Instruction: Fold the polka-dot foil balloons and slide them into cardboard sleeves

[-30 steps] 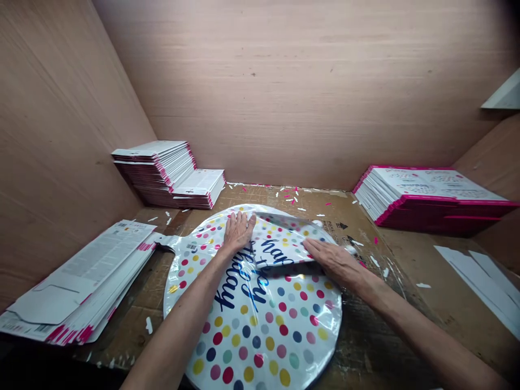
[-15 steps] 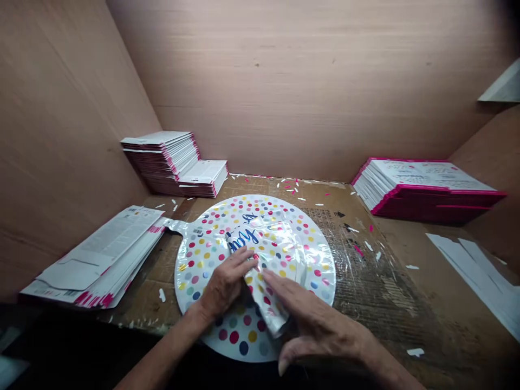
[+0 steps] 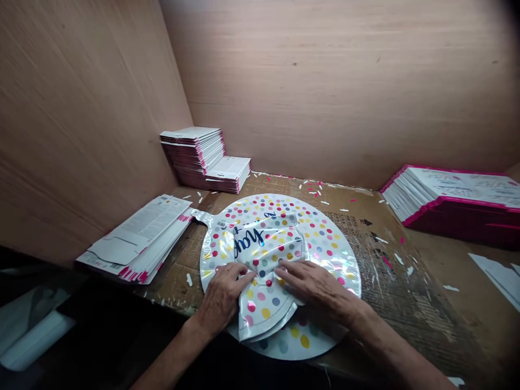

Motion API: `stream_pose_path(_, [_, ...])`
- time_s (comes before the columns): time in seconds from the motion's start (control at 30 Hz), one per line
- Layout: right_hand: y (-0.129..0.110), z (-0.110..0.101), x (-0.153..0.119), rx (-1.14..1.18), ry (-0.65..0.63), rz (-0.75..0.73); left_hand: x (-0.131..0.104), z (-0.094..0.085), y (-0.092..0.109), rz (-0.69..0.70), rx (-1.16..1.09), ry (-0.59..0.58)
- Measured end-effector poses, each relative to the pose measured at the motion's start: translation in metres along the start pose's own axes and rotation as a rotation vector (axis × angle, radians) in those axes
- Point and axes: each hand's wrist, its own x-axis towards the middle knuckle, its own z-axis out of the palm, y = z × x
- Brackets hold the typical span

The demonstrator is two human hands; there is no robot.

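Observation:
A foil balloon point(image 3: 268, 309) with coloured dots and dark blue lettering lies partly folded, its lower part fanned out toward me. Under it is a flat round dotted foil balloon point(image 3: 331, 238), whose neck tab points to the left. At the fold's left side, my left hand point(image 3: 222, 295) is closed on the folded foil, thumb toward the middle. On the opposite side my right hand point(image 3: 317, 284) grips the same foil, fingertips pressed on top. Both hands' undersides are hidden, as is the foil beneath them.
Flat printed cartons point(image 3: 138, 233) lie at the left edge. Behind them stands a stepped stack of cartons point(image 3: 203, 154). Pink-edged cartons point(image 3: 463, 211) are at the right. Paper scraps litter the cardboard surface point(image 3: 390, 292). Wooden panels point(image 3: 325, 92) enclose the back and left.
My view has turned left. The foil's lower part, a narrow rolled flap before, now spreads wider. My right hand has moved from its near edge up onto its right side.

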Motion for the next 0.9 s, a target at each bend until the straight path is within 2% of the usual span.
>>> stream_pose_path(0.1, [0.012,0.001,0.007,0.075,0.055,-0.025,0.001,0.000,-0.009,-0.013,-0.107,-0.018])
stream_pose_path(0.2, [0.020,0.007,0.018,0.193,0.119,0.101,0.001,-0.001,-0.013,-0.077,-0.181,0.024])
stream_pose_path(0.27, [0.024,0.009,0.031,0.247,0.139,0.279,0.003,0.000,-0.014,-0.236,-0.205,0.052])
stream_pose_path(0.4, [0.027,0.012,0.061,0.238,0.144,0.659,0.020,0.002,-0.013,-0.693,-0.193,0.043])
stream_pose_path(0.47, [0.027,0.015,0.072,0.212,0.136,0.771,0.030,0.001,-0.011,-0.796,-0.156,-0.016])
stream_pose_path(0.5, [0.028,0.017,0.076,0.201,0.131,0.794,0.034,0.000,-0.009,-0.799,-0.104,-0.020])
stream_pose_path(0.57, [0.030,0.021,0.081,0.182,0.128,0.804,0.043,-0.001,-0.004,-0.714,0.041,0.063])
stream_pose_path(0.63, [0.033,0.022,0.082,0.167,0.122,0.803,0.050,0.001,-0.003,-0.491,0.129,0.147])
stream_pose_path(0.67, [0.034,0.021,0.082,0.160,0.117,0.802,0.053,0.005,-0.005,-0.370,0.143,0.141])
stream_pose_path(0.73, [0.034,0.019,0.078,0.156,0.102,0.800,0.060,0.015,-0.013,-0.224,0.141,0.020])
stream_pose_path(0.77, [0.031,0.018,0.076,0.144,0.111,0.800,0.063,0.021,-0.018,-0.215,0.140,-0.059])
stream_pose_path(0.83, [0.020,0.017,0.074,0.059,0.203,0.751,0.067,0.032,-0.029,-0.281,0.153,-0.164])
stream_pose_path(0.9, [0.003,0.019,0.079,-0.073,0.309,0.605,0.070,0.038,-0.036,-0.331,0.172,-0.212])
